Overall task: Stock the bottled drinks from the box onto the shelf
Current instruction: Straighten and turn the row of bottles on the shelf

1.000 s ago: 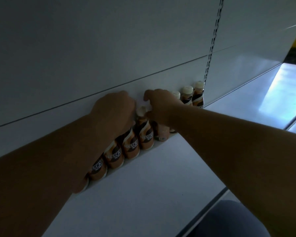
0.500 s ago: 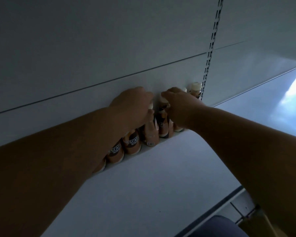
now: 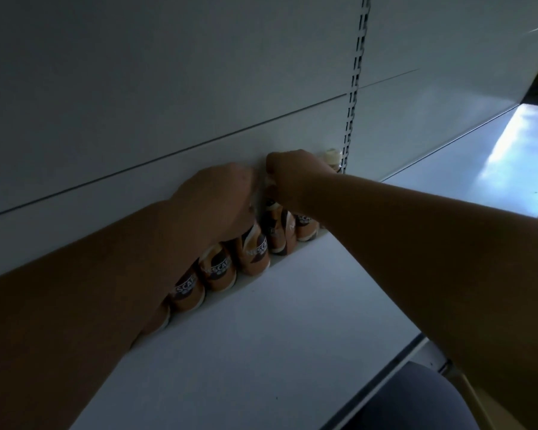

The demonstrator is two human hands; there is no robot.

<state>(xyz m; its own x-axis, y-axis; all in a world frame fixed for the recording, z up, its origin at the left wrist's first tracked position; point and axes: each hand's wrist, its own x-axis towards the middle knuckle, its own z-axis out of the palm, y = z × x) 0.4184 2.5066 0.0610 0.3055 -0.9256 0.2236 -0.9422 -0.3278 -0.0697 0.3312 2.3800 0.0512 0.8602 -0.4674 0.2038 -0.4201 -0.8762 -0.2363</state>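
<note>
A row of orange and brown bottled coffee drinks (image 3: 218, 270) with cream caps stands along the back wall of the white shelf (image 3: 261, 330). My left hand (image 3: 218, 197) is closed over the tops of bottles in the middle of the row. My right hand (image 3: 295, 178) sits just to its right, fingers curled around the neck of a bottle (image 3: 277, 231). One cream cap (image 3: 331, 156) shows beyond my right hand at the row's right end. My forearms hide the row's left end. The box is out of sight.
A slotted metal upright (image 3: 356, 88) runs down the back panel right of the bottles. The neighbouring shelf bay (image 3: 479, 169) stretches to the right, lit at its far end. The shelf's front edge (image 3: 385, 367) runs bottom right, with a dark grey shape below.
Both hands have shifted right along the row and closed in together; the caps of the two rightmost bottles, visible a second ago, are now mostly covered by my right hand.
</note>
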